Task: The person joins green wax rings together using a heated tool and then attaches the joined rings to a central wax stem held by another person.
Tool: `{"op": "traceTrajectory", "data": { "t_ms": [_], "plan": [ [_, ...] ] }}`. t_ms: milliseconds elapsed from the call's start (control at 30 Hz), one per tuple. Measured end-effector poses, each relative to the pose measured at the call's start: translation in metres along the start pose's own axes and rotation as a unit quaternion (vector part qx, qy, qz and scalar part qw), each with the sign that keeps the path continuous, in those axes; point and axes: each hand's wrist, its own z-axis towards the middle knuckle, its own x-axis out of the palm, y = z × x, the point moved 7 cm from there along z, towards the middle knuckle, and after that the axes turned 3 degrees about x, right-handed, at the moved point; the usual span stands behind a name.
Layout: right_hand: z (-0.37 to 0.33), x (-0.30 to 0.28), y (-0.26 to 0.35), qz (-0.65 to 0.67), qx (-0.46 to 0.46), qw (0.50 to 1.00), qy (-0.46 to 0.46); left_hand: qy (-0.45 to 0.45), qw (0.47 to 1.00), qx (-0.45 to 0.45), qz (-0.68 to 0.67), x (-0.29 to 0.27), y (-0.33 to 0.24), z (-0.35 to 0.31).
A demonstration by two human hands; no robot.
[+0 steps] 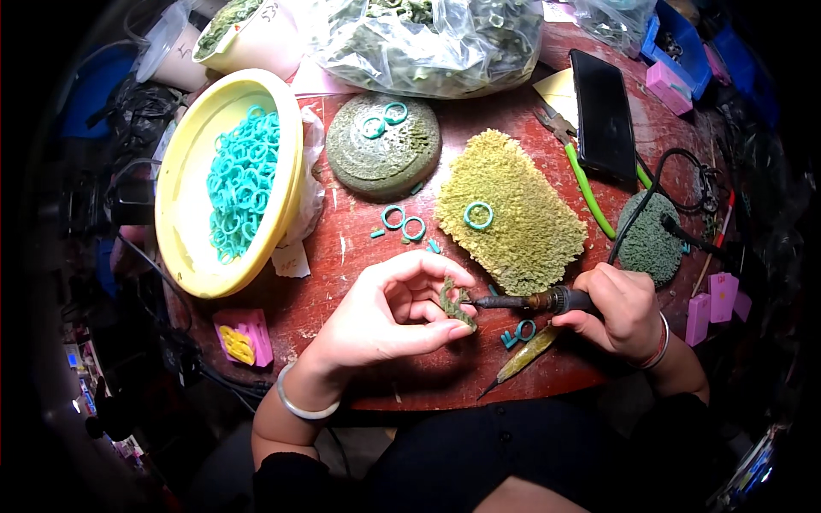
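My left hand (385, 309) pinches a small, rough, dark green openwork piece (456, 303) between thumb and fingers. My right hand (629, 315) grips the dark handle of a soldering iron (534, 302); its thin tip reaches the green piece, though whether they touch I cannot tell. Below the iron is a yellow-handled pointed tool (526, 355), its upper end close to my right thumb; whether my hand also holds it is unclear. Two small teal rings (524, 331) are just under the iron. One more teal ring (479, 215) rests on a yellow-green textured pad (522, 248).
A yellow basin (171, 205) of teal rings stands left, by a round grey-green stone (376, 158). Clear bags of green pieces (419, 51) fill the back. Green-handled pliers (586, 188), a black phone (603, 111) and a round green pad (647, 244) with a cable lie right.
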Motion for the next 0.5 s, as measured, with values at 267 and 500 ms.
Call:
{"op": "traceTrajectory", "data": {
  "t_ms": [267,500],
  "plan": [
    [-0.001,0.001,-0.005,0.029,0.021,0.999,-0.013,0.001,1.0,-0.001,-0.008,0.001,0.0,-0.001],
    [0.0,-0.001,-0.01,0.054,0.055,0.997,-0.029,0.005,0.999,-0.021,-0.029,-0.003,0.001,-0.001]
  ]
}}
